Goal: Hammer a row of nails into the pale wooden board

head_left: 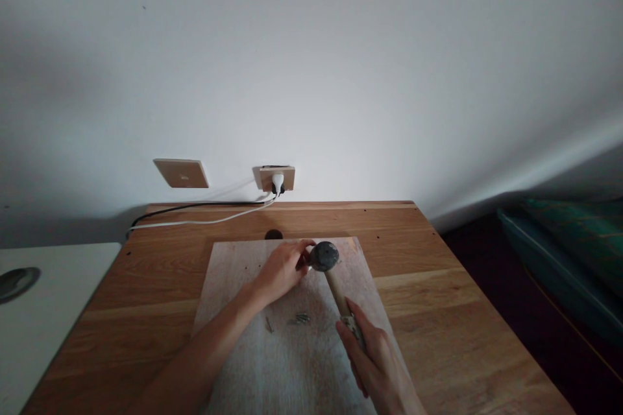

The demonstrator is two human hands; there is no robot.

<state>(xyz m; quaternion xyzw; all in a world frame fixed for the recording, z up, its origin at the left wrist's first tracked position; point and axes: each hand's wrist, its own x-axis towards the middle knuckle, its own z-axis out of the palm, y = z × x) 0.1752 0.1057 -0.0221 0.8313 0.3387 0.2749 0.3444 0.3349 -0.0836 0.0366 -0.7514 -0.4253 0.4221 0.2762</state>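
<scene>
My right hand (374, 356) is wrapped around the pale handle of a hammer (335, 292). The hammer's dark, round head is raised over the far part of a worn wooden board (287, 376). Just left of that head, my left hand (285, 264) rests low over the board with its fingertips pinched together. What they hold, if anything, is hidden by the hammer head and the fingers. Between my arms, a small pile of nails (302, 318) lies on the board, with a single nail (269, 325) to its left.
The board lies on a wooden table (452, 311) against a white wall. A plug (278, 183) sits in a wall socket, and white and black cables (204, 222) run left along the table's back edge. A white surface (53, 311) stands at left; dark green cushions (559, 259) are at right.
</scene>
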